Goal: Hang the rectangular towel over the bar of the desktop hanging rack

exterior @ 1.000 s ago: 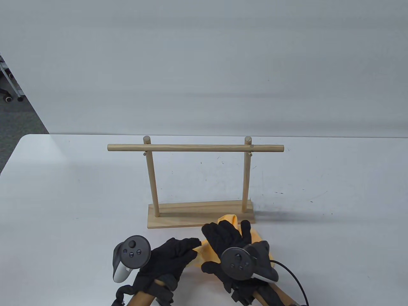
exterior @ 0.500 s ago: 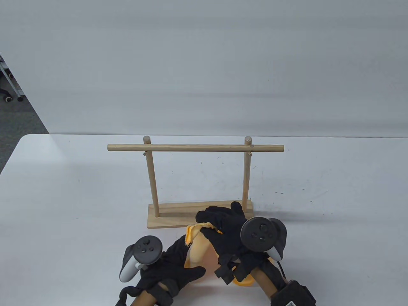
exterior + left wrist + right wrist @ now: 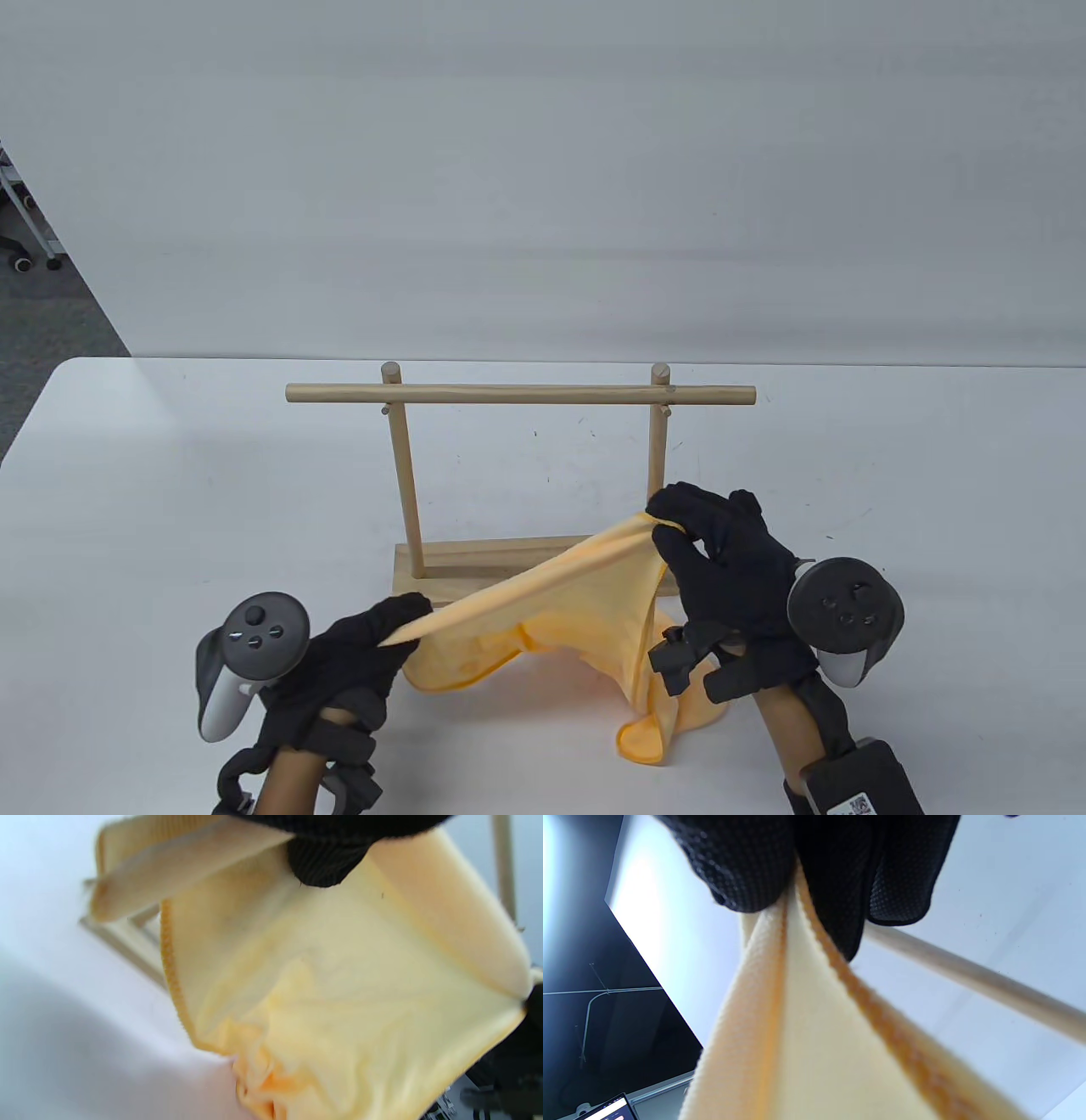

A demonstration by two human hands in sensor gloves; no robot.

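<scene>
A yellow towel (image 3: 577, 594) hangs stretched between my two hands in front of the wooden rack (image 3: 526, 475). My left hand (image 3: 399, 624) pinches one corner low at the left. My right hand (image 3: 670, 522) pinches the other corner higher, by the rack's right post. The towel's lower part sags onto the table. The rack's bar (image 3: 519, 394) is bare, above and behind the towel. In the left wrist view the towel (image 3: 339, 984) fills the frame under my fingertip (image 3: 326, 861). In the right wrist view my fingers (image 3: 780, 866) grip the towel's edge (image 3: 814, 1035), with the bar (image 3: 988, 984) behind.
The rack stands on a flat wooden base (image 3: 475, 573) on a white table (image 3: 170, 492). The table's left edge lies near floor and chair wheels (image 3: 21, 255). A cable and a black box (image 3: 857, 777) sit at my right forearm.
The hands have moved apart and lifted the towel off the table, spreading it from a crumpled pile. The right hand rose towards the rack's right post; the left moved left.
</scene>
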